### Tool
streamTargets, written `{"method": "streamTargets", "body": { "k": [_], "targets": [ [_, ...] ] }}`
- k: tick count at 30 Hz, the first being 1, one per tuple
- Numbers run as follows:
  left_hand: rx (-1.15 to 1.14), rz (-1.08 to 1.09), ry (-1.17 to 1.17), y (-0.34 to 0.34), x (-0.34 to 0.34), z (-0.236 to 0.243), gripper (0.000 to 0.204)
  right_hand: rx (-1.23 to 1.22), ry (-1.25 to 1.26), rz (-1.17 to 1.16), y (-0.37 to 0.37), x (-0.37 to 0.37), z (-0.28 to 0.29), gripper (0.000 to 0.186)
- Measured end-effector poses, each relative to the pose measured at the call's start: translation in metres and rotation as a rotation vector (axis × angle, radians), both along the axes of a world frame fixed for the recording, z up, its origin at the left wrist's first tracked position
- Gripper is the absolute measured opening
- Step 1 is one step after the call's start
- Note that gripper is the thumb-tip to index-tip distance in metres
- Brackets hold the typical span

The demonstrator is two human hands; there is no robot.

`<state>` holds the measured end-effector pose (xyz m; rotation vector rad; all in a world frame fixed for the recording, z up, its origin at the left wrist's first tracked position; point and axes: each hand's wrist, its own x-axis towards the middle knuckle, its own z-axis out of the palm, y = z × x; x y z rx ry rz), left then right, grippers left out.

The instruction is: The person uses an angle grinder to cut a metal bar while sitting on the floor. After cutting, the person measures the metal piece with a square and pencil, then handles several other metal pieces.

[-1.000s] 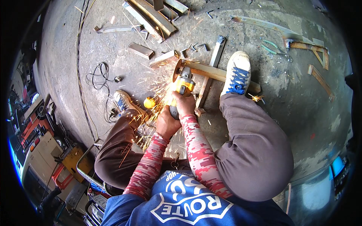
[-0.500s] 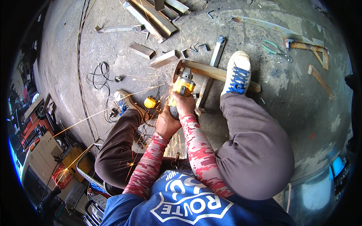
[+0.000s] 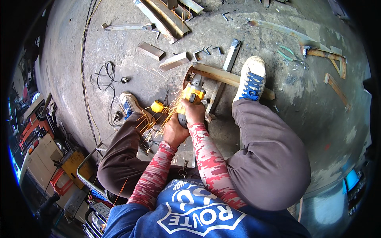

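Support: concrete floor (image 3: 317, 119) | On it: steel bar (image 3: 232, 76), cut offcuts (image 3: 174, 61), angle stock (image 3: 166, 16), pliers (image 3: 289, 55), coiled cable (image 3: 104, 73), welded bracket (image 3: 329, 57)

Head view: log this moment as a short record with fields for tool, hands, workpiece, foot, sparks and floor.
tool: yellow angle grinder, disc at the end of the steel bar
left hand: grips the grinder's rear handle
right hand: grips the grinder body
workpiece: rusty steel bar lying on the concrete floor
foot: white shoe with blue laces pressed on the bar
sparks: orange, flying toward the person's left
floor: short steel offcuts, green-handled pliers, coiled cable
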<state>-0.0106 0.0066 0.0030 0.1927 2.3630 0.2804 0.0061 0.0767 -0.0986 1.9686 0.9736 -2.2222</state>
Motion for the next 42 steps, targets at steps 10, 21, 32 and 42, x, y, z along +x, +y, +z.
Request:
{"method": "streamTargets", "body": {
  "k": [10,21,32,42],
  "targets": [
    [0.022,-0.01,0.026,-0.009,0.004,-0.006,0.086,-0.031,-0.022,0.067,0.001,0.0,0.005,0.031],
    [0.076,-0.004,0.066,-0.002,0.0,-0.001,0.092,0.083,-0.062,0.036,0.01,-0.008,0.022,0.042],
    [0.099,-0.016,0.008,-0.01,-0.003,-0.01,0.092,0.067,-0.106,0.121,0.01,-0.006,0.018,0.033],
    [0.08,-0.015,-0.022,-0.009,-0.005,-0.007,0.08,0.085,-0.132,0.127,0.005,-0.006,0.015,0.034]
  ]
}}
